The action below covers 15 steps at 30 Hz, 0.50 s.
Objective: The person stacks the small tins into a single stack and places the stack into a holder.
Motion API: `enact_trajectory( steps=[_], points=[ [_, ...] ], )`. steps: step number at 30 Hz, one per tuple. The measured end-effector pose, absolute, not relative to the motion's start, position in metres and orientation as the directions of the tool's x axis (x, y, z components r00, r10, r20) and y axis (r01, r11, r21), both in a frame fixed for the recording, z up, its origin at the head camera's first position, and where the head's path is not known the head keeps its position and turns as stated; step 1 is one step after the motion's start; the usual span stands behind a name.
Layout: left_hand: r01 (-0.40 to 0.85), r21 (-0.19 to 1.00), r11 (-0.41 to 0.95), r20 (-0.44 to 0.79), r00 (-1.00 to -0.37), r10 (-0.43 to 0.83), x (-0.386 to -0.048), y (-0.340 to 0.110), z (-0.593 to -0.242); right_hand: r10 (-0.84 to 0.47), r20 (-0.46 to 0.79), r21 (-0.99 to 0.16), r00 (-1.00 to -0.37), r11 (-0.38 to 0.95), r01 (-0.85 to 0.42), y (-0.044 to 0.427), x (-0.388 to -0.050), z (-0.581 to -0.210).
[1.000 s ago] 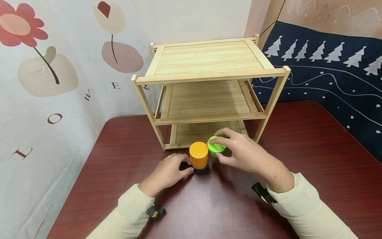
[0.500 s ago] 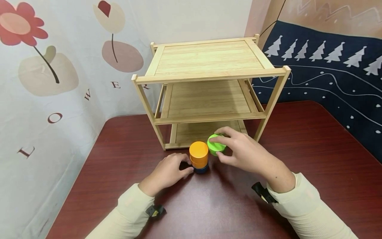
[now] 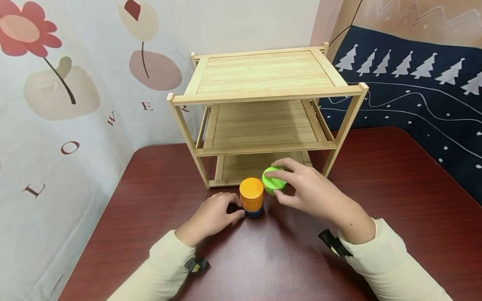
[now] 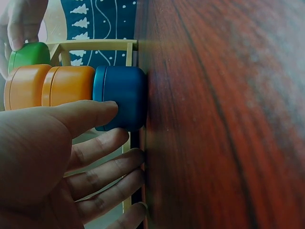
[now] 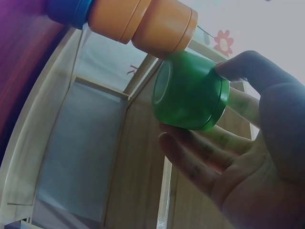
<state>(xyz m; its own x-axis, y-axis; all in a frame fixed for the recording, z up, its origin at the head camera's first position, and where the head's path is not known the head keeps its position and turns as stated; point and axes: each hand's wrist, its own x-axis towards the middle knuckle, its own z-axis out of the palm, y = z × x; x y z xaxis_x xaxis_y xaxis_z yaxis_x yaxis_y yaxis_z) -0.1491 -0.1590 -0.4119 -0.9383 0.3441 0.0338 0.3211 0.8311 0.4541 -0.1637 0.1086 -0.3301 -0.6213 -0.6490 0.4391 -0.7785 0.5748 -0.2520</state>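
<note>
Wood-grained, dark red tabletop [image 3: 241, 263] supports the whole arrangement, with a white flower-printed cloth [image 3: 98, 25] behind it at left. Thumb and fingertips of the right hand [image 3: 306, 188] pinch a bright green, round-edged cylinder [image 5: 190, 93], held above the table at about the level of the stack's top and just beside it; whether the two touch cannot be told. Fingers of the left hand [image 3: 212, 215] lie loosely extended, thumb and index beside a dark blue, round-edged cylinder [image 4: 124, 88], rather than wrapped round it; the pressure, if any, cannot be judged. Upon this base stand a lower orange cylinder [image 4: 71, 86] and an upper orange cylinder [image 3: 251, 189], all upright.

Likely hazards: a sideways brush from the green piece could dislodge the upper orange one; a nudge from the left thumb could shift the base and topple the column; a fingertip hold on a smooth, curved wall might slip.

Each piece is satin-smooth, with a fine groove near one end; the substance, plastic or painted wood, is uncertain. Farther out rises a pale, straight-grained wooden rack [image 3: 263, 75] of three flat tiers, square-posted.
</note>
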Motion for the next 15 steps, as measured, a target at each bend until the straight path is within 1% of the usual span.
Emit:
enact_trajectory(
  steps=[7, 15],
  points=[
    [0.32, 0.461, 0.828, 0.034, -0.938, 0.344, -0.1491, -0.1592, -0.4116, -0.651, 0.468, -0.238, -0.597, 0.558, -0.795, 0.109, -0.1636, -0.3287],
    [0.315, 0.462, 0.829, 0.029, -0.94, 0.341, -0.1493, -0.1592, -0.4116, -0.647, 0.481, -0.243, -0.592, 0.55, -0.799, 0.1087, -0.1629, -0.3281]
  ],
)
